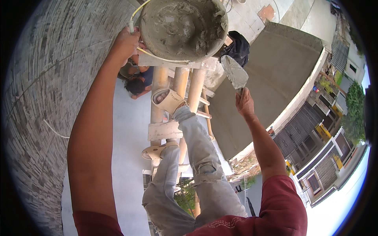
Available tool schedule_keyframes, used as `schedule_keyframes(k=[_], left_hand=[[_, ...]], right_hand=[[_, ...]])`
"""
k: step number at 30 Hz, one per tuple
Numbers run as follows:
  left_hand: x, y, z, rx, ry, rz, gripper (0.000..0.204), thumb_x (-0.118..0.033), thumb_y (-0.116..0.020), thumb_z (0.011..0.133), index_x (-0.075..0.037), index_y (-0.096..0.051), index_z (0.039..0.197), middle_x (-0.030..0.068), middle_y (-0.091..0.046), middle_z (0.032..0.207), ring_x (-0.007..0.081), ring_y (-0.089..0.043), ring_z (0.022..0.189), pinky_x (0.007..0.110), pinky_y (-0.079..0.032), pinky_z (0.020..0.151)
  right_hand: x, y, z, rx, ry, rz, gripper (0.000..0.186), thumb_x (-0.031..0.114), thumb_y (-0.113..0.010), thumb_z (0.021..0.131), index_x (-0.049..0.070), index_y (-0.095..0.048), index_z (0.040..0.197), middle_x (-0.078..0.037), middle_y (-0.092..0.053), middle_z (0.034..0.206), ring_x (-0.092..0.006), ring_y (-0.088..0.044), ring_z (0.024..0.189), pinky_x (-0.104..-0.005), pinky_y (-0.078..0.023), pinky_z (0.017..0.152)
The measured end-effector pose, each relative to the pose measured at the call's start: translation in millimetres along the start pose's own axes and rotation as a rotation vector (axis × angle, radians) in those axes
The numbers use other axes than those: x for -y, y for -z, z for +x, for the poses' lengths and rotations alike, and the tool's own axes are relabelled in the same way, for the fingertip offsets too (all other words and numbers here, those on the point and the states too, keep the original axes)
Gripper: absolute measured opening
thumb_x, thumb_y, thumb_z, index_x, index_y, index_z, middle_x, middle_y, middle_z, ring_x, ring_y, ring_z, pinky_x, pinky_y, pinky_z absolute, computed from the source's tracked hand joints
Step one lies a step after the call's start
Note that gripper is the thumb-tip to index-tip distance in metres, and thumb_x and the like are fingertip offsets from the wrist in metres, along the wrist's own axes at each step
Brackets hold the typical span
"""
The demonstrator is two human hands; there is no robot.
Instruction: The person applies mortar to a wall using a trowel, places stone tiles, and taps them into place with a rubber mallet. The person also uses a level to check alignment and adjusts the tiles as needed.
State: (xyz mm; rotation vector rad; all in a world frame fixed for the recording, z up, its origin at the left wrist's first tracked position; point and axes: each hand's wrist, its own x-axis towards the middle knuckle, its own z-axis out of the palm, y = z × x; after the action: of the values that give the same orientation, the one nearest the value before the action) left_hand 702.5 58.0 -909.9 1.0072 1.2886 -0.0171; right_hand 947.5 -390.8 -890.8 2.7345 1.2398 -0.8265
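At the top centre, a round bucket (223,33) holds wet grey mortar (177,25), its surface scooped and uneven. My left hand (125,44) is closed round the grip of the bucket's yellow handle (157,57), at the bucket's left side. My right hand (245,103) grips the handle of a trowel (235,73). Mortar smears the trowel's blade, which points up and left, just outside the bucket's lower right rim. The bucket rests at or over a wooden board (151,61); the exact contact is hidden.
I stand in sandals (169,100) on boards over bamboo poles (180,82). Another person (136,84) is below, left of the poles. A patterned grey wall (47,94) rises at left, a smooth cement surface (271,78) at right. A dark cloth (238,48) hangs beside the bucket.
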Motion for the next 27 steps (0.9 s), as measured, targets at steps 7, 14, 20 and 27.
schedule_keyframes(k=[7, 14, 20, 27], left_hand=[[8, -18, -32, -0.04, 0.048, -0.167, 0.051, -0.041, -0.047, 0.103, 0.005, -0.047, 0.126, 0.0162, -0.061, 0.105, 0.0265, -0.069, 0.089, 0.037, -0.061, 0.077], [5, -24, -26, -0.147, 0.097, -0.188, 0.061, -0.052, -0.049, 0.1, 0.004, -0.051, 0.124, 0.0133, -0.062, 0.101, 0.0261, -0.069, 0.085, 0.034, -0.06, 0.074], [43, 27, -152, -0.364, -0.019, -0.221, 0.076, -0.06, -0.057, 0.093, 0.003, -0.047, 0.136, 0.0136, -0.063, 0.102, 0.0172, -0.059, 0.084, 0.032, -0.05, 0.074], [16, 225, -507, -0.903, -0.027, -0.911, 0.101, -0.071, -0.057, 0.087, 0.001, -0.025, 0.15, 0.0253, -0.033, 0.15, 0.0406, -0.038, 0.137, 0.052, -0.036, 0.11]], right_hand=[[105, 82, 60, 0.19, -0.177, 0.768, 0.036, 0.033, -0.054, 0.099, -0.002, -0.059, 0.09, -0.014, -0.059, 0.077, -0.0258, -0.059, 0.063, -0.0394, -0.05, 0.062], [63, 52, 40, 0.21, -0.261, 0.642, 0.045, 0.05, -0.054, 0.098, 0.009, -0.051, 0.08, 0.001, -0.046, 0.061, -0.0087, -0.045, 0.047, -0.0257, -0.037, 0.042], [26, 126, -96, 0.317, -0.102, 0.4, 0.035, 0.035, -0.056, 0.099, 0.007, -0.046, 0.08, -0.004, -0.045, 0.055, -0.0138, -0.047, 0.042, -0.0337, -0.037, 0.037], [168, 157, -86, 0.252, 0.763, 0.061, 0.029, 0.025, -0.06, 0.095, -0.001, -0.065, 0.108, -0.024, -0.066, 0.098, -0.0427, -0.064, 0.089, -0.0463, -0.054, 0.073]])
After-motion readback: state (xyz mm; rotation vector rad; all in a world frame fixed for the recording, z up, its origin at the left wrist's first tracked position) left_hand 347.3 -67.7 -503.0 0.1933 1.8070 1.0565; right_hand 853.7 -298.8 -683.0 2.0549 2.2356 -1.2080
